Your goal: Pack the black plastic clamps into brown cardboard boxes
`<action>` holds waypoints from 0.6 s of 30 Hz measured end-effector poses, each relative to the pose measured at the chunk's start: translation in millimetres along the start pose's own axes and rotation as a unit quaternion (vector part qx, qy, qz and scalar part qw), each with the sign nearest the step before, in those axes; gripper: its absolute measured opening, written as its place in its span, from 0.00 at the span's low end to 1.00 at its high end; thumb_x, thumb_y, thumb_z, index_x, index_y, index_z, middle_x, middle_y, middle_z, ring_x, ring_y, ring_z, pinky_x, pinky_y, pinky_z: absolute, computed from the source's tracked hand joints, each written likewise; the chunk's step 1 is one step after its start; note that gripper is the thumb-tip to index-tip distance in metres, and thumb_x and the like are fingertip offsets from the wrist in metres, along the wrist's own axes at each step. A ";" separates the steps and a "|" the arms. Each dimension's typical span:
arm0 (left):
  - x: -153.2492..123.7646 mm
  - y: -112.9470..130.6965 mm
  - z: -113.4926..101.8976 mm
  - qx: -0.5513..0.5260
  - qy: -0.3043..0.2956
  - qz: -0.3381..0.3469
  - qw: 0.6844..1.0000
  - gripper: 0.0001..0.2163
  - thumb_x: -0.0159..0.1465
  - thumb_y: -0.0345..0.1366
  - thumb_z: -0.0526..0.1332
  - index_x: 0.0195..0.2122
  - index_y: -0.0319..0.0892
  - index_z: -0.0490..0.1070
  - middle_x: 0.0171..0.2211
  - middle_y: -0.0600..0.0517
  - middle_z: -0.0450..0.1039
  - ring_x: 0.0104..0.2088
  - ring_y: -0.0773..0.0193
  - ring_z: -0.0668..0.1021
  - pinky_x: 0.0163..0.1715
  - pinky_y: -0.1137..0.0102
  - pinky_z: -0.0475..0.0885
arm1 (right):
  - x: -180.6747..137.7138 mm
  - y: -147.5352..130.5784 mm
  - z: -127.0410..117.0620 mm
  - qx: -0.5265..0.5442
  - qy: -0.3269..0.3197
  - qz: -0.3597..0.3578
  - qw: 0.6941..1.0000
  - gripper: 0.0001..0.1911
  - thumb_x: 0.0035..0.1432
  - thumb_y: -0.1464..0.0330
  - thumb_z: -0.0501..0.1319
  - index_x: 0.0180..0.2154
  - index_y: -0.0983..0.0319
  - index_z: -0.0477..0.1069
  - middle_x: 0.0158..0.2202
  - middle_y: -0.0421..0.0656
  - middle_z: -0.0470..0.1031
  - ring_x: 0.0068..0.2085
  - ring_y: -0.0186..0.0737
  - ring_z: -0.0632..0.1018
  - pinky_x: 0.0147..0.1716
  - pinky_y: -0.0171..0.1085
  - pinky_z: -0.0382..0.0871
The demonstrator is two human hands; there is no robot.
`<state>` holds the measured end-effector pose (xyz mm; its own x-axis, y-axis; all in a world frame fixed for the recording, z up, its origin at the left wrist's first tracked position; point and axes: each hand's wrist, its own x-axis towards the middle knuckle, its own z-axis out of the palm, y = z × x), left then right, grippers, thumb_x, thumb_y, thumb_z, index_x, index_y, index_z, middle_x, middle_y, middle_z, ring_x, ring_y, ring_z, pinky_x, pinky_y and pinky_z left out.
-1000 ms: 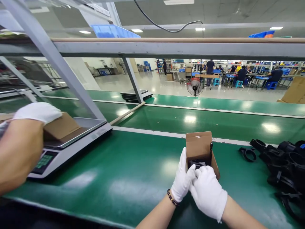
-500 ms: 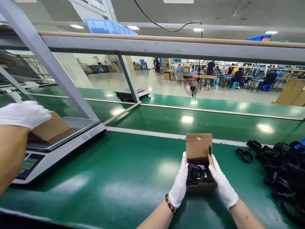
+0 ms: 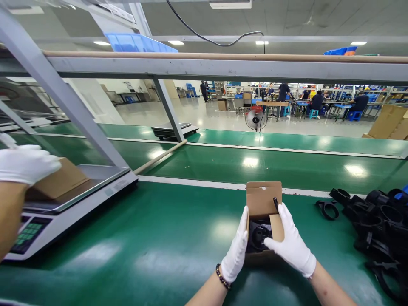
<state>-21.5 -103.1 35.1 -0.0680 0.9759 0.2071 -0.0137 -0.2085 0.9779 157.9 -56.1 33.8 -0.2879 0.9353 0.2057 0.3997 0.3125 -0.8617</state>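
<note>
A small open cardboard box sits on the green bench, its lid flap standing up at the back. Inside lies a black round plastic part. My left hand, in a white glove, presses flat against the box's left side. My right hand, also gloved, rests over the box's right side and folds the right flap inward over the black part.
A pile of black plastic rings lies at the right. At the left a co-worker's gloved hand rests on a cardboard box on a weighing scale. A slanted grey frame post rises behind the scale.
My right hand has moved from beside the box onto its right flap and folded it inward. A second ago both hands were together over the box opening.
</note>
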 end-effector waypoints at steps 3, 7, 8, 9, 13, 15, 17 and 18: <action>2.3 -1.7 -1.2 -0.040 -0.032 0.022 0.998 0.45 0.58 0.64 0.51 0.69 0.47 0.35 0.70 0.51 0.37 0.69 0.49 0.46 0.67 0.58 0.47 | 4.7 -7.3 -8.8 0.010 -0.019 0.039 0.999 0.51 0.45 0.61 0.67 0.66 0.58 0.44 0.66 0.50 0.50 0.65 0.51 0.57 0.62 0.49 0.56; 7.4 -6.6 -0.7 -0.034 -0.037 0.015 0.999 0.45 0.59 0.60 0.56 0.69 0.47 0.34 0.70 0.47 0.39 0.69 0.49 0.48 0.67 0.54 0.47 | 18.2 -15.0 -27.1 -0.024 -0.079 -0.017 0.996 0.37 0.46 0.68 0.65 0.59 0.57 0.59 0.58 0.47 0.62 0.58 0.48 0.68 0.57 0.47 0.64; 8.0 -8.9 -0.7 -0.030 -0.037 0.013 0.999 0.44 0.60 0.59 0.55 0.69 0.46 0.35 0.70 0.47 0.40 0.69 0.50 0.48 0.67 0.54 0.47 | 21.8 -17.7 -31.2 -0.044 -0.096 -0.031 0.994 0.32 0.47 0.69 0.64 0.56 0.56 0.63 0.54 0.46 0.64 0.55 0.47 0.71 0.55 0.46 0.66; 8.2 -11.1 -1.0 -0.026 -0.039 0.012 0.999 0.43 0.61 0.59 0.55 0.69 0.46 0.35 0.70 0.46 0.40 0.69 0.50 0.48 0.67 0.54 0.47 | 24.8 -20.8 -34.4 -0.067 -0.108 -0.037 0.991 0.28 0.49 0.68 0.64 0.54 0.56 0.66 0.51 0.45 0.67 0.51 0.46 0.73 0.51 0.45 0.69; 6.6 -5.6 -3.8 0.051 -0.004 0.043 0.998 0.40 0.62 0.56 0.55 0.69 0.47 0.37 0.70 0.47 0.35 0.69 0.49 0.45 0.67 0.52 0.44 | 25.3 -30.6 -35.4 -0.152 -0.119 -0.027 0.981 0.30 0.50 0.57 0.66 0.55 0.54 0.66 0.47 0.46 0.68 0.43 0.47 0.77 0.41 0.45 0.73; 9.0 12.7 -4.4 0.154 0.026 0.103 0.982 0.38 0.59 0.50 0.62 0.67 0.49 0.47 0.70 0.50 0.37 0.69 0.46 0.43 0.66 0.49 0.41 | 19.7 -30.1 -29.7 -0.160 -0.104 -0.026 0.981 0.42 0.48 0.54 0.67 0.62 0.55 0.57 0.57 0.51 0.63 0.52 0.54 0.73 0.48 0.49 0.71; 16.7 39.9 -2.3 0.258 -0.019 0.179 0.949 0.30 0.58 0.43 0.64 0.62 0.52 0.59 0.68 0.51 0.49 0.68 0.44 0.47 0.66 0.46 0.41 | 13.7 -26.6 -22.6 -0.158 -0.084 -0.020 0.984 0.48 0.49 0.56 0.66 0.66 0.57 0.47 0.65 0.53 0.53 0.61 0.57 0.64 0.55 0.52 0.65; 22.7 54.5 0.1 0.301 -0.071 0.211 0.927 0.26 0.59 0.41 0.63 0.59 0.52 0.64 0.65 0.50 0.57 0.67 0.43 0.53 0.65 0.46 0.44 | 11.4 -24.6 -19.3 -0.158 -0.078 -0.016 0.984 0.48 0.50 0.58 0.65 0.67 0.58 0.44 0.66 0.53 0.49 0.63 0.58 0.61 0.57 0.53 0.63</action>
<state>-23.7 -92.3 93.2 0.1916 0.8226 0.5353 0.5464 -0.5425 0.6381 161.7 -49.9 66.3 -0.4247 0.8951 0.1358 0.6322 0.4006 -0.6632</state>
